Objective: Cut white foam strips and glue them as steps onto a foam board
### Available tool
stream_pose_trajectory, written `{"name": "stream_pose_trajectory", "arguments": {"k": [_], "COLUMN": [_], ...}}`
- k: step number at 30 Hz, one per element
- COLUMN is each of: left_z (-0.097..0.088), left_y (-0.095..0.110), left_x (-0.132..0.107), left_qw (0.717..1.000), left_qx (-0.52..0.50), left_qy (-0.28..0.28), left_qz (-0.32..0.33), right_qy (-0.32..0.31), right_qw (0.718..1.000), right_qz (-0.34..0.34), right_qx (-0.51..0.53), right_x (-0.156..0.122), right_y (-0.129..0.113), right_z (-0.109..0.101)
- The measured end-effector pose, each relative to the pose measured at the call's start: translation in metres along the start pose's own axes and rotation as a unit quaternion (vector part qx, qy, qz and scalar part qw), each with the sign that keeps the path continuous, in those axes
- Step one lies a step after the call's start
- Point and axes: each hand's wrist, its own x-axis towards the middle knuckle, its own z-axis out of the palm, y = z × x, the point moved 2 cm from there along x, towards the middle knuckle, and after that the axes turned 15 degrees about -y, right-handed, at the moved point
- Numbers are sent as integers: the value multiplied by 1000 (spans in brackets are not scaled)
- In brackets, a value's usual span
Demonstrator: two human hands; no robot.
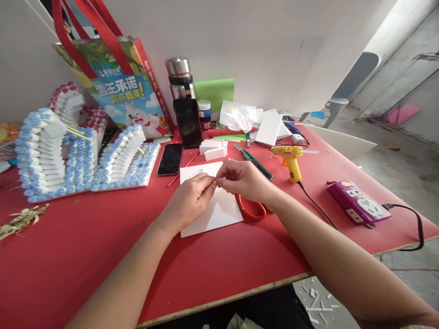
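Note:
My left hand (192,197) and my right hand (242,179) meet over a white foam sheet (214,210) on the red table (103,256). Both pinch a thin, small thing between their fingertips; it is too small to name. Under my right wrist lie orange-handled scissors (252,211). A stack of small white foam blocks (213,149) sits just beyond the sheet. A yellow glue gun (291,161) stands to the right of my right hand.
A blue-and-white stepped model (78,155) fills the left side. A phone (170,159) lies flat, another (188,122) leans upright. A utility knife (255,162), purple power strip (358,201), shopping bag (126,91), steel flask (179,77) and tissue pile (240,116) stand around.

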Motion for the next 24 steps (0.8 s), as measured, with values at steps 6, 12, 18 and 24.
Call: {"name": "stream_pose_trajectory", "arguments": {"k": [6,12,18,24], "left_z": [1,3,7,10], "left_y": [-2,-7,-10,-13], "left_x": [-1,-1,0,-2], "left_qw": [1000,999,984,941], "left_qx": [11,-8,-169,-335], "left_qy": [2,34,28,16], "left_qz": [20,-36,-47,-45], "right_qy": [6,59,-30,-34], "right_qw": [999,900,734,754], "right_qz": [26,199,286,390], "right_qx": [-46,-384,-615,-528], "right_x": [-2,-36,-71,-60], "right_y": [-11,-42,-19,-19], "right_z": [2,-5,13,8]}}
